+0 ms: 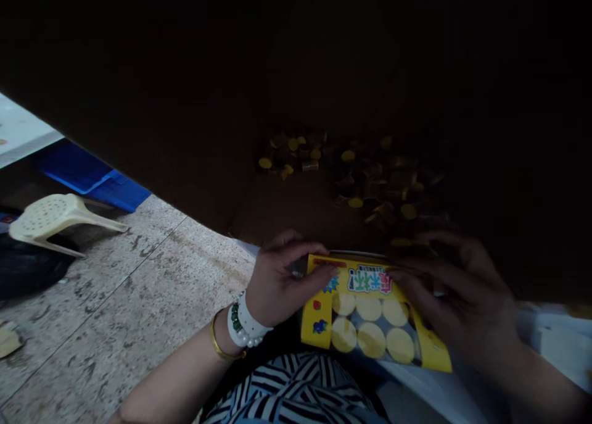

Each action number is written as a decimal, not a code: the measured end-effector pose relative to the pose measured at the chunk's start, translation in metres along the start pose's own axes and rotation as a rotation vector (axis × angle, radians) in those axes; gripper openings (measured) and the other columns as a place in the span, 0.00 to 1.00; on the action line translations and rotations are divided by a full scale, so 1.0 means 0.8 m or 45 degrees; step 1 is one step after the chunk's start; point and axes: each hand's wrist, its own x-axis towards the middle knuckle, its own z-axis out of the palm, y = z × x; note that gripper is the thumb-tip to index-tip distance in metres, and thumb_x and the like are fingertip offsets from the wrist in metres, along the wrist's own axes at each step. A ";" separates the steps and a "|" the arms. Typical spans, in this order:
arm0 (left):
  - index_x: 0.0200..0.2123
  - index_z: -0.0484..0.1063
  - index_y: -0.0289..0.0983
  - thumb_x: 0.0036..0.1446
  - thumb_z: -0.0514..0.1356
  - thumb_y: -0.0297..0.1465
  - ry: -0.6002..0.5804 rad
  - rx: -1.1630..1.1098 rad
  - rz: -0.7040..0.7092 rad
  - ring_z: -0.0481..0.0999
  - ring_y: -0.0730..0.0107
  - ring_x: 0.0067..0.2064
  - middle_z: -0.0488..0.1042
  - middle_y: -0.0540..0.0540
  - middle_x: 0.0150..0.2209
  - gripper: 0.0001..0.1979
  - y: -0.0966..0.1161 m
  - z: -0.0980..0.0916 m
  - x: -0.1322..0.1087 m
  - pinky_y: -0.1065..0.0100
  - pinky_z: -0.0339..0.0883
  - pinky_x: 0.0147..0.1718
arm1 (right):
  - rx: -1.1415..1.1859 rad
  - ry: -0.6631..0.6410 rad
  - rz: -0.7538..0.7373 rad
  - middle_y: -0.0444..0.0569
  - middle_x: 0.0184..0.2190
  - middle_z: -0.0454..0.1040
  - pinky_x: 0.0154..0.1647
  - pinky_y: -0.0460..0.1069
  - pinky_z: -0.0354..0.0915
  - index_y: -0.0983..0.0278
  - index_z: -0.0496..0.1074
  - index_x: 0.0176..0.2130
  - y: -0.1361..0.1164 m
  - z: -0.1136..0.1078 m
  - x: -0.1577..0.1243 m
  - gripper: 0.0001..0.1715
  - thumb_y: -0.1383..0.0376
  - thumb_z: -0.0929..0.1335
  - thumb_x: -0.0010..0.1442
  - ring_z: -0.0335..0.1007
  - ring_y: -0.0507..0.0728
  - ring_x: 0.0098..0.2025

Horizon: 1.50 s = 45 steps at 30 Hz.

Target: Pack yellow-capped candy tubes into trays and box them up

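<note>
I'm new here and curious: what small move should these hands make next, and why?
Perhaps tilt the yellow, rectangular, clear-windowed box to show its upper edge: the left hand holds it, the right hand touches it, and shadow hides whether that edge is open.

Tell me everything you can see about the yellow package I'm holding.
The yellow package looks like printed card with a clear window; through it show six pale round tops in two rows of three. Colourful characters run along the upper part; small red and blue fruit pictures sit on the left. It faces you, right end slightly lower in view, beside a large dark box. Your left hand grips its upper left, thumb on the face; your right hand touches the upper right.
</note>
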 end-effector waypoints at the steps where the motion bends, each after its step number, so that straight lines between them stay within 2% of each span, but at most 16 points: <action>1: 0.39 0.81 0.35 0.54 0.68 0.33 -0.003 -0.017 -0.008 0.74 0.72 0.33 0.73 0.45 0.33 0.10 -0.001 0.000 0.001 0.68 0.68 0.31 | 0.045 -0.066 0.040 0.51 0.50 0.72 0.46 0.58 0.72 0.55 0.79 0.41 0.001 0.000 0.000 0.08 0.65 0.72 0.60 0.72 0.63 0.52; 3: 0.39 0.81 0.37 0.55 0.67 0.33 -0.011 -0.024 -0.023 0.73 0.72 0.33 0.72 0.46 0.32 0.09 -0.001 0.001 0.002 0.69 0.67 0.30 | 0.121 -0.169 0.160 0.49 0.46 0.74 0.42 0.54 0.73 0.55 0.77 0.44 0.001 0.002 -0.001 0.09 0.63 0.69 0.62 0.74 0.59 0.47; 6: 0.35 0.81 0.38 0.56 0.66 0.31 -0.003 0.016 -0.081 0.73 0.72 0.34 0.72 0.47 0.32 0.04 0.002 0.002 0.004 0.69 0.67 0.32 | 0.163 -0.184 0.445 0.48 0.43 0.77 0.41 0.52 0.73 0.57 0.73 0.45 0.001 0.006 0.000 0.12 0.57 0.70 0.61 0.75 0.58 0.43; 9: 0.36 0.79 0.40 0.56 0.65 0.31 0.026 0.019 -0.222 0.73 0.71 0.36 0.73 0.48 0.33 0.04 0.004 0.003 0.003 0.67 0.68 0.36 | 0.254 -0.325 0.668 0.48 0.39 0.78 0.38 0.51 0.73 0.58 0.72 0.44 -0.003 0.007 0.009 0.17 0.51 0.69 0.60 0.76 0.58 0.40; 11: 0.44 0.78 0.42 0.56 0.65 0.33 -0.011 -0.060 -0.362 0.74 0.69 0.38 0.75 0.47 0.37 0.11 0.004 0.003 0.002 0.65 0.69 0.39 | 0.309 -0.477 0.717 0.48 0.36 0.78 0.35 0.50 0.73 0.59 0.74 0.41 -0.006 0.004 0.016 0.17 0.50 0.67 0.62 0.75 0.57 0.37; 13: 0.50 0.76 0.43 0.58 0.64 0.36 -0.129 -0.224 -0.538 0.76 0.68 0.40 0.78 0.45 0.41 0.16 0.005 0.002 0.002 0.64 0.71 0.39 | 0.368 -0.598 0.743 0.47 0.34 0.78 0.31 0.48 0.72 0.59 0.75 0.41 -0.008 -0.002 0.020 0.17 0.50 0.65 0.63 0.75 0.56 0.34; 16: 0.51 0.76 0.41 0.60 0.62 0.41 -0.260 -0.554 -0.778 0.79 0.65 0.38 0.81 0.44 0.41 0.18 0.004 0.005 0.001 0.64 0.73 0.35 | 0.500 -0.635 0.781 0.47 0.33 0.79 0.24 0.46 0.70 0.57 0.75 0.44 -0.006 -0.006 0.020 0.19 0.50 0.64 0.64 0.75 0.55 0.30; 21: 0.46 0.79 0.40 0.58 0.64 0.39 -0.138 -0.961 -0.919 0.81 0.66 0.35 0.83 0.44 0.37 0.15 -0.009 0.023 -0.001 0.65 0.75 0.35 | 0.552 -0.585 0.728 0.45 0.30 0.77 0.21 0.44 0.68 0.58 0.75 0.40 0.002 0.005 0.017 0.14 0.52 0.67 0.63 0.74 0.54 0.28; 24: 0.39 0.81 0.39 0.55 0.65 0.39 -0.122 -0.933 -0.907 0.81 0.68 0.33 0.83 0.45 0.35 0.12 -0.016 0.027 -0.001 0.66 0.74 0.33 | 0.535 -0.514 0.699 0.46 0.34 0.78 0.25 0.45 0.70 0.59 0.75 0.41 0.000 0.014 0.013 0.14 0.54 0.66 0.64 0.75 0.54 0.31; 26: 0.40 0.80 0.38 0.56 0.65 0.40 -0.169 -0.830 -0.847 0.81 0.66 0.35 0.83 0.44 0.36 0.13 -0.014 0.021 0.003 0.64 0.74 0.35 | 0.527 -0.496 0.688 0.46 0.36 0.79 0.29 0.46 0.72 0.59 0.75 0.44 -0.003 0.015 0.009 0.15 0.54 0.65 0.66 0.77 0.55 0.34; 29: 0.44 0.78 0.38 0.56 0.65 0.41 -0.120 -0.417 -0.503 0.80 0.63 0.42 0.81 0.42 0.42 0.16 0.000 0.000 0.012 0.61 0.73 0.41 | 0.348 -0.319 0.555 0.48 0.43 0.79 0.39 0.49 0.74 0.60 0.74 0.48 -0.011 0.006 0.004 0.15 0.57 0.66 0.65 0.77 0.57 0.42; 32: 0.37 0.78 0.38 0.53 0.67 0.38 -0.062 0.045 -0.099 0.77 0.61 0.46 0.78 0.43 0.42 0.11 0.013 -0.019 0.016 0.57 0.70 0.48 | 0.134 -0.138 0.228 0.50 0.48 0.77 0.51 0.53 0.70 0.59 0.74 0.48 -0.027 -0.009 0.005 0.12 0.61 0.68 0.63 0.73 0.59 0.51; 35: 0.36 0.78 0.39 0.52 0.68 0.37 -0.169 0.182 -0.006 0.77 0.63 0.42 0.78 0.45 0.39 0.10 0.013 -0.023 0.013 0.59 0.70 0.44 | 0.075 -0.207 0.039 0.51 0.48 0.77 0.52 0.54 0.69 0.60 0.75 0.48 -0.039 -0.014 0.011 0.13 0.62 0.69 0.62 0.72 0.60 0.52; 39: 0.42 0.78 0.39 0.55 0.66 0.37 -0.158 0.214 0.008 0.77 0.62 0.44 0.77 0.44 0.42 0.12 0.006 -0.016 0.004 0.57 0.70 0.45 | 0.152 -0.413 0.252 0.48 0.44 0.79 0.41 0.49 0.72 0.60 0.73 0.49 -0.035 0.002 0.015 0.14 0.60 0.67 0.64 0.77 0.56 0.43; 42: 0.40 0.79 0.38 0.57 0.64 0.37 -0.140 0.359 0.106 0.75 0.59 0.44 0.75 0.43 0.40 0.11 0.007 -0.014 0.003 0.53 0.68 0.47 | 0.168 -0.371 0.390 0.46 0.40 0.80 0.37 0.47 0.71 0.60 0.74 0.46 -0.030 0.013 0.011 0.13 0.58 0.66 0.65 0.77 0.55 0.39; 45: 0.35 0.79 0.37 0.59 0.61 0.34 -0.169 0.411 0.138 0.74 0.62 0.41 0.73 0.44 0.36 0.08 0.010 -0.014 0.009 0.57 0.68 0.44 | 0.074 -0.308 0.419 0.46 0.34 0.79 0.33 0.47 0.69 0.61 0.76 0.41 -0.029 0.016 0.008 0.13 0.56 0.66 0.65 0.75 0.54 0.34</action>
